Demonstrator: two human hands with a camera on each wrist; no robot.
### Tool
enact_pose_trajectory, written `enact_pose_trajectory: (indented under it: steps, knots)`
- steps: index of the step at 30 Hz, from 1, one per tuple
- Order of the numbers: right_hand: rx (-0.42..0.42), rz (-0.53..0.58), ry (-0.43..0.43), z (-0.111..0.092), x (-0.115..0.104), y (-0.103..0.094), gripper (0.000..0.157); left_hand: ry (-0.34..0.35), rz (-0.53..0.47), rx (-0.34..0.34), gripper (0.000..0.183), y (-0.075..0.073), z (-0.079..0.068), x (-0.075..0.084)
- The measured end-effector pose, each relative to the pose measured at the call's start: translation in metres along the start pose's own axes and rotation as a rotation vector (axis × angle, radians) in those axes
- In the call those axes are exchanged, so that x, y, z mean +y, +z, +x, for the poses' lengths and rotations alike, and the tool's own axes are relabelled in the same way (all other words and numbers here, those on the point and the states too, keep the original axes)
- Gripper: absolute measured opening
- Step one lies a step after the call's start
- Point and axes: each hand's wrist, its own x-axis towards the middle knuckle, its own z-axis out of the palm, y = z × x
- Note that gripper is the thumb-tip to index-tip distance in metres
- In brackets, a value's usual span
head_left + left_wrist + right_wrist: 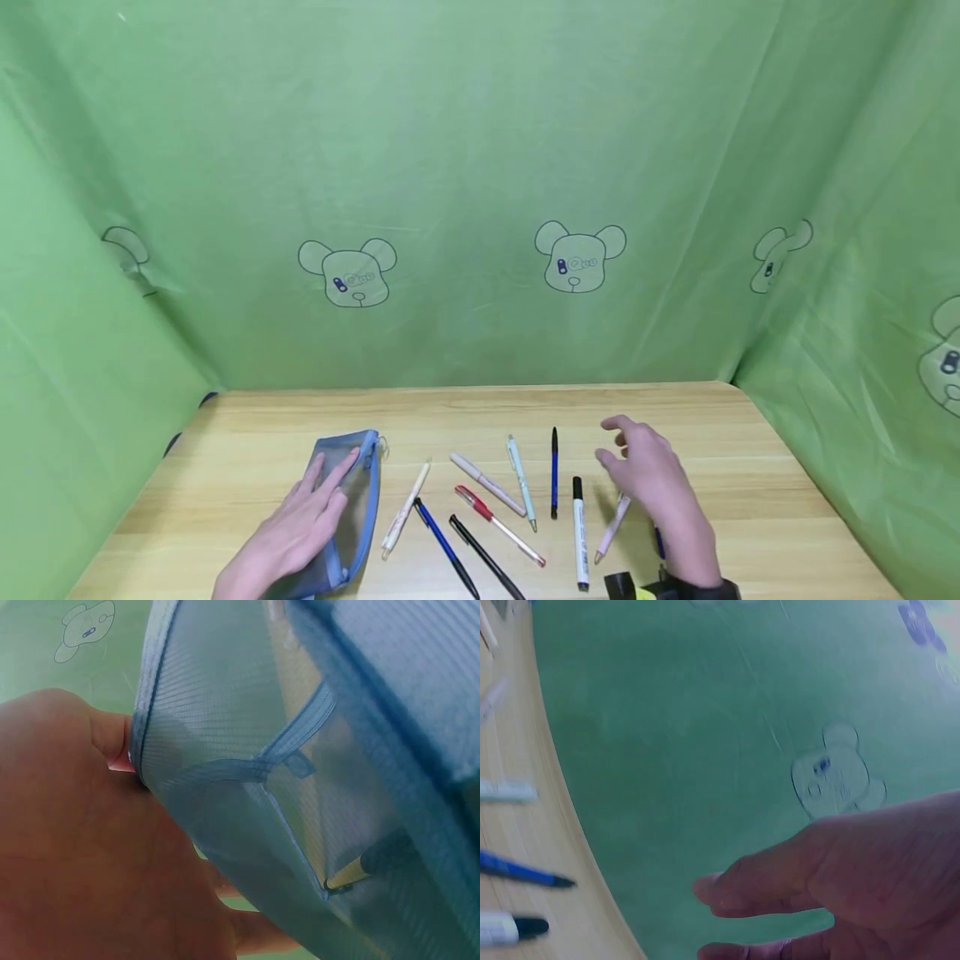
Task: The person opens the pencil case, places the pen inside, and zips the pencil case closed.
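A blue mesh pencil pouch (352, 521) with a zipper lies on the left of the table. My left hand (303, 521) holds its side, with two fingers stretched along the mesh. Close up in the left wrist view, the pouch edge (142, 697) meets the hand's digits, and a pointed tip with a dark barrel (382, 855) shows through the mesh. My right hand (652, 475) hovers over the table's right side, fingers loosely bent, holding nothing. Below it lie a pink pen (613, 529) and a mostly hidden dark blue pen (659, 542).
Between the hands lie a white marker with black cap (581, 533), a blue pen (554, 475), a light blue pen (522, 483), a red-capped pen (498, 523), a black pen (483, 554) and several others. Green cloth (465, 167) walls the table (750, 467).
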Motion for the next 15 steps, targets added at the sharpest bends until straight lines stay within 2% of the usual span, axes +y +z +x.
enact_pose_trajectory:
  steps: [6, 15]
  knots:
    - [-0.017, -0.041, 0.045, 0.002, 0.028, -0.008, 0.047, -0.012, -0.007, -0.013, 0.054, -0.001, 0.0, 0.0]
    - [-0.096, -0.066, 0.194, 0.004, 0.06, -0.011, 0.053, -0.008, -0.007, -0.007, 0.054, -0.001, 0.0, 0.001]
